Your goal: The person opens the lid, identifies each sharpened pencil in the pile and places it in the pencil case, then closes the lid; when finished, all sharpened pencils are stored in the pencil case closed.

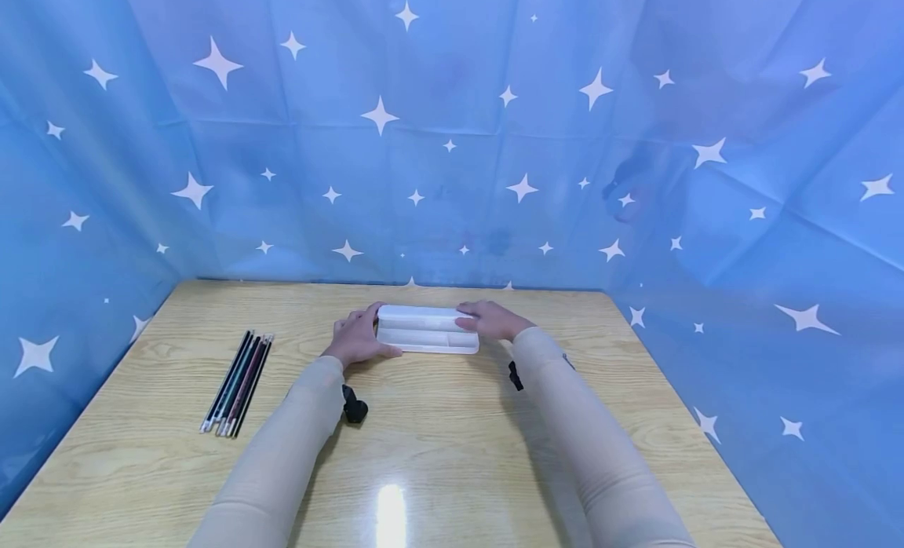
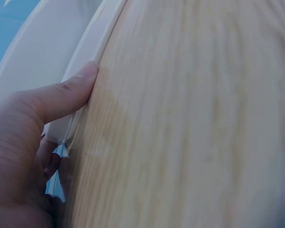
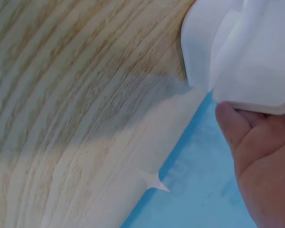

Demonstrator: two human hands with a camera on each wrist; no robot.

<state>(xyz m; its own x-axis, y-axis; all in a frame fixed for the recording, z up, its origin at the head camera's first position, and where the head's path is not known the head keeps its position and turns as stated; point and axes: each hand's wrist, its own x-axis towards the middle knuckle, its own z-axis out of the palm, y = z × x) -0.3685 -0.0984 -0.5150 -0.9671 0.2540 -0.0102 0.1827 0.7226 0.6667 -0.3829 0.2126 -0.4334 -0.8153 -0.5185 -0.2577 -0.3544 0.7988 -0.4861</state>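
Observation:
A white lidded pencil case [image 1: 413, 339] stands near the far side of the table, its hinged lid [image 1: 420, 313] raised at the back. Inside, the tray looks bare, with a divider toward the right. My left hand [image 1: 355, 337] grips the case's left end; in the left wrist view the thumb [image 2: 73, 92] lies along the front wall and the other fingers reach behind, partly hidden. My right hand [image 1: 496, 321] holds the right end of the lid; the right wrist view shows its fingers at the lid's edge [image 3: 261, 108], some of them out of frame.
A bundle of several dark pencils [image 1: 236, 387] lies on the wooden table [image 1: 438, 446] to the left. Blue star-patterned cloth [image 1: 452, 171] hangs behind the table and along both sides. Black wrist devices [image 1: 355, 407] show under the sleeves.

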